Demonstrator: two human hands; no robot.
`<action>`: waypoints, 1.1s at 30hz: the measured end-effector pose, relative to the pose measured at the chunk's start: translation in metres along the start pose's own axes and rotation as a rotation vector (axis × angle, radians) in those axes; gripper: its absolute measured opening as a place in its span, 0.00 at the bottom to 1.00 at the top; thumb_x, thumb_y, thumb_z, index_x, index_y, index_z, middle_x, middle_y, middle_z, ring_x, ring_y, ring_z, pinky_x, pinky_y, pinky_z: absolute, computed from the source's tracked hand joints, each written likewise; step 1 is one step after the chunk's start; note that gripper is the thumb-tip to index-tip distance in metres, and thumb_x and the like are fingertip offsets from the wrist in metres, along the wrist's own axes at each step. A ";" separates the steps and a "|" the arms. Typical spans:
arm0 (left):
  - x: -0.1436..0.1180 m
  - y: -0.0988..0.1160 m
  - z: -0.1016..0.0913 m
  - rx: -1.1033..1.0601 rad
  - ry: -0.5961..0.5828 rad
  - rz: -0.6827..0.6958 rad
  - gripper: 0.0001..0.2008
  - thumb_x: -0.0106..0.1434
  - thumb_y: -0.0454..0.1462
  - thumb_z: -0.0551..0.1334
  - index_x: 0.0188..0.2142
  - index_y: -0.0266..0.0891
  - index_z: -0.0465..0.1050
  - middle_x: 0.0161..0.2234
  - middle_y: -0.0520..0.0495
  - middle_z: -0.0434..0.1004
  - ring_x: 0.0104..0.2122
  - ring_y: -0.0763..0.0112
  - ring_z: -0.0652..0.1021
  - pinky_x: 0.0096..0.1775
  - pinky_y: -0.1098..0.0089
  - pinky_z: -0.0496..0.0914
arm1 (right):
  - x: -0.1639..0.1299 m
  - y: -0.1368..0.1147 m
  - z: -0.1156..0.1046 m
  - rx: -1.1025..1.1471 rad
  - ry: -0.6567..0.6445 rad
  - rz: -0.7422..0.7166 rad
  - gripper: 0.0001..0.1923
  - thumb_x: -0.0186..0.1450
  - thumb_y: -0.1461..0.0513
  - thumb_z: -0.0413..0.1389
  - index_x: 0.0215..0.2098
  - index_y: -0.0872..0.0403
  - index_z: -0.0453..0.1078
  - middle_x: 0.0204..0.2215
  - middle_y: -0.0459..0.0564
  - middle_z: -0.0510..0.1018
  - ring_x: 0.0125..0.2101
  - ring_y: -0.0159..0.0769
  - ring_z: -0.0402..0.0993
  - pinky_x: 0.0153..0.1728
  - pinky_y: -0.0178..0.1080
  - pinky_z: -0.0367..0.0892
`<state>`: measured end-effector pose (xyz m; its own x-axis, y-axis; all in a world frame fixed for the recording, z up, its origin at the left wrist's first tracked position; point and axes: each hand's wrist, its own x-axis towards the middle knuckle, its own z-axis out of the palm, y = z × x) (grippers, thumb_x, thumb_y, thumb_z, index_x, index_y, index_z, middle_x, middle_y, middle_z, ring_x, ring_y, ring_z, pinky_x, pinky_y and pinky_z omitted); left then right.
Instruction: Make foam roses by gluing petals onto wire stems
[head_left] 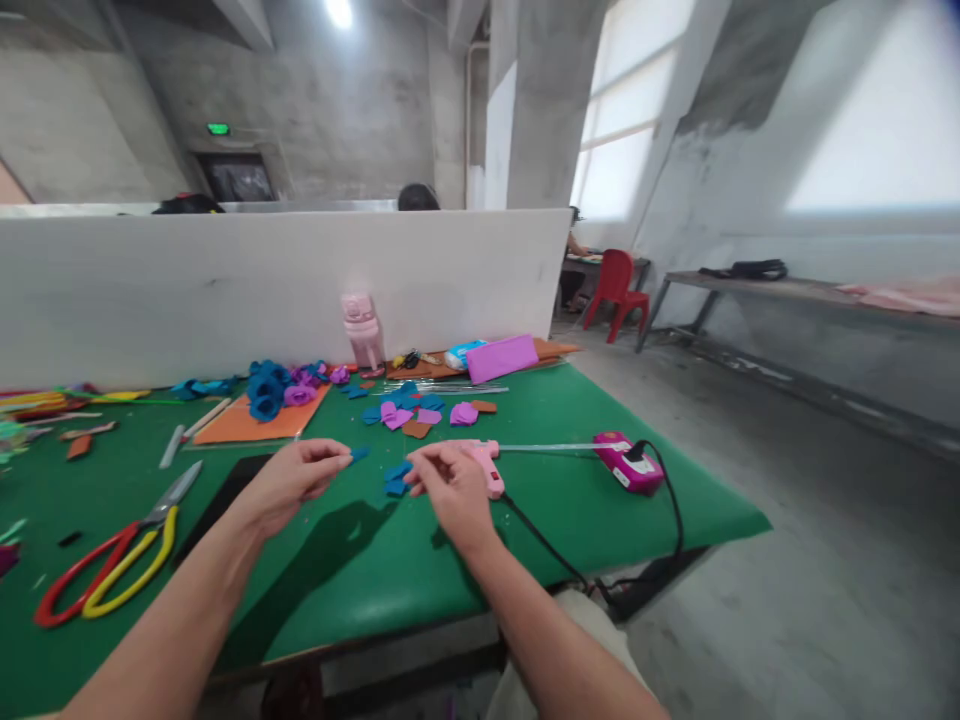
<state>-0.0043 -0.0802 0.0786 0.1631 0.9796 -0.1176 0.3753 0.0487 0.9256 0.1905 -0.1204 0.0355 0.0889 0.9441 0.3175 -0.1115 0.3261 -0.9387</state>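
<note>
Two hands (296, 480) (450, 485), blue foam pieces (396, 479)

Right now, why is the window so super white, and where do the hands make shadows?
In the head view, the window and the ceiling lamp are blown out to plain white by glare. The left hand and right hand cast dark shadows onto the green table, towards the person. The edges of the picture look stretched and a bit blurry.
</note>
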 end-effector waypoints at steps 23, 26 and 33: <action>-0.012 -0.037 0.030 -0.165 -0.153 -0.041 0.17 0.48 0.47 0.64 0.29 0.36 0.68 0.16 0.57 0.61 0.14 0.84 0.54 0.15 0.78 0.45 | -0.008 0.034 0.030 0.104 -0.161 0.413 0.12 0.52 0.56 0.58 0.28 0.57 0.64 0.18 0.45 0.74 0.16 0.26 0.69 0.18 0.29 0.66; -0.012 -0.036 0.038 -0.176 -0.038 0.019 0.15 0.48 0.45 0.64 0.26 0.35 0.67 0.17 0.56 0.63 0.14 0.84 0.56 0.16 0.78 0.48 | -0.011 0.036 0.031 0.074 -0.196 0.365 0.12 0.53 0.56 0.57 0.28 0.56 0.65 0.18 0.45 0.74 0.16 0.26 0.68 0.19 0.30 0.66; -0.011 -0.033 0.039 -0.058 -0.022 0.091 0.12 0.49 0.44 0.61 0.24 0.36 0.67 0.15 0.57 0.62 0.14 0.82 0.57 0.17 0.77 0.50 | -0.002 0.021 0.003 -0.256 -0.202 0.221 0.14 0.58 0.51 0.52 0.29 0.54 0.66 0.20 0.46 0.75 0.18 0.29 0.68 0.20 0.31 0.63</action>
<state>0.0170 -0.1006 0.0355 0.2142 0.9760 -0.0393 0.3045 -0.0285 0.9521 0.1849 -0.1152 0.0157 -0.1092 0.9890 0.0996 0.1469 0.1152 -0.9824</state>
